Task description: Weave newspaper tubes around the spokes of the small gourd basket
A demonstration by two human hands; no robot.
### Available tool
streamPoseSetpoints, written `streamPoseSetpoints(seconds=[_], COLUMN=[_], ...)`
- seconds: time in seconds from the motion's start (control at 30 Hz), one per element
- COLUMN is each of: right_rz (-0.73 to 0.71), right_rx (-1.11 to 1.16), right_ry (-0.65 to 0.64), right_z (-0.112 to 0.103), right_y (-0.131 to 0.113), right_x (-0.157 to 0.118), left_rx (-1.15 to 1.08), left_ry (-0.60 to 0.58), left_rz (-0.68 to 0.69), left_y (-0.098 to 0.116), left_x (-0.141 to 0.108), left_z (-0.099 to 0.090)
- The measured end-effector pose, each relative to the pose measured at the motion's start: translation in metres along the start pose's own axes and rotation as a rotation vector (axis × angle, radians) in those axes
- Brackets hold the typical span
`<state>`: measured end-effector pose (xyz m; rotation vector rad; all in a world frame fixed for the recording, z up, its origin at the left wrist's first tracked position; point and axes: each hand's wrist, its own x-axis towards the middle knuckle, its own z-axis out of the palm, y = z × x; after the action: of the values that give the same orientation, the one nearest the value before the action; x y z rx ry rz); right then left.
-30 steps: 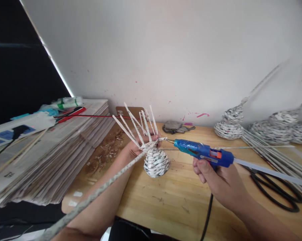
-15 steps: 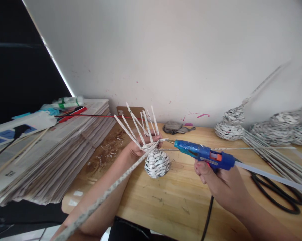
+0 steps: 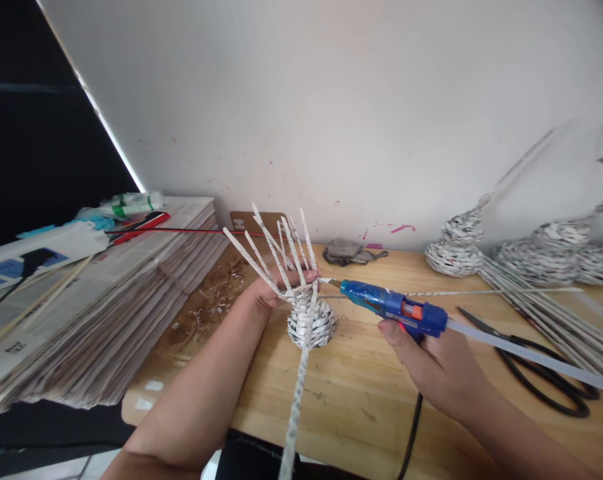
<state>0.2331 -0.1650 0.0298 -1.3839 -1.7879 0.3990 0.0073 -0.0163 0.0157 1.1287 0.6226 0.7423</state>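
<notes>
A small round piece woven from rolled newspaper [image 3: 312, 323] hangs over the table, with several paper sticks fanned upward from its neck. My left hand [image 3: 276, 285] grips it at the neck from behind; some fingers are hidden. One long paper strand [image 3: 297, 393] runs from the neck toward the camera. In my right hand [image 3: 431, 360] is a blue glue gun [image 3: 391, 308], its handle wrapped by the fingers. The nozzle touches or nearly touches a short paper end beside my left fingertips. A white glue stick trails from the gun's back.
Stacked newspapers [image 3: 176, 267] and a power strip [image 3: 46, 253] lie left. Black scissors [image 3: 541, 367], paper sticks [image 3: 546, 307] and woven pieces [image 3: 454, 250] are at right. A grey cloth [image 3: 349, 252] lies by the wall.
The long strand has swung from the lower left to nearly straight down, in front of the woven piece. The glue gun and my right hand have shifted slightly left in view.
</notes>
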Motion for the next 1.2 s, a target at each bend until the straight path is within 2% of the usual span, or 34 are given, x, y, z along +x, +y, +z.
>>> streamPoseSetpoints(seconds=[0.13, 0.27, 0.5, 0.6, 0.73, 0.87, 0.97, 1.03, 1.1, 1.2], right_rz=[-0.007, -0.038, -0.178, -0.163, -0.153, -0.136, -0.086, 0.019, 0.192, 0.445], right_rx=[-0.027, -0.134, -0.333, -0.42, -0.53, -0.53, -0.413, -0.244, 0.029, 0.61], right_ry=[-0.026, 0.036, 0.082, 0.041, 0.046, 0.035, 0.096, 0.131, 0.116, 0.034], right_z=[0.001, 0.002, 0.005, 0.003, 0.001, 0.001, 0.002, 0.004, 0.005, 0.004], right_y=[0.0, -0.001, 0.003, 0.004, 0.006, 0.011, 0.02, 0.026, 0.03, 0.032], right_x=[-0.001, -0.001, 0.003, 0.005, 0.008, 0.008, 0.01, 0.013, 0.017, 0.023], left_rx=[0.02, 0.0, -0.065, -0.131, -0.175, -0.18, -0.164, -0.156, -0.157, -0.149], left_ry=[-0.023, -0.044, -0.045, -0.045, -0.049, -0.093, -0.124, -0.138, -0.138, -0.093], left_rz=[0.001, -0.015, -0.073, -0.122, -0.147, -0.164, -0.181, -0.187, -0.176, -0.123], left_y=[-0.003, -0.004, -0.014, -0.019, -0.022, -0.022, -0.018, -0.013, -0.01, -0.007], left_x=[0.002, 0.006, 0.014, 0.015, 0.014, 0.012, 0.008, 0.007, 0.006, 0.006], left_z=[0.0, 0.002, 0.001, 0.001, 0.002, 0.008, 0.013, 0.015, 0.013, 0.008])
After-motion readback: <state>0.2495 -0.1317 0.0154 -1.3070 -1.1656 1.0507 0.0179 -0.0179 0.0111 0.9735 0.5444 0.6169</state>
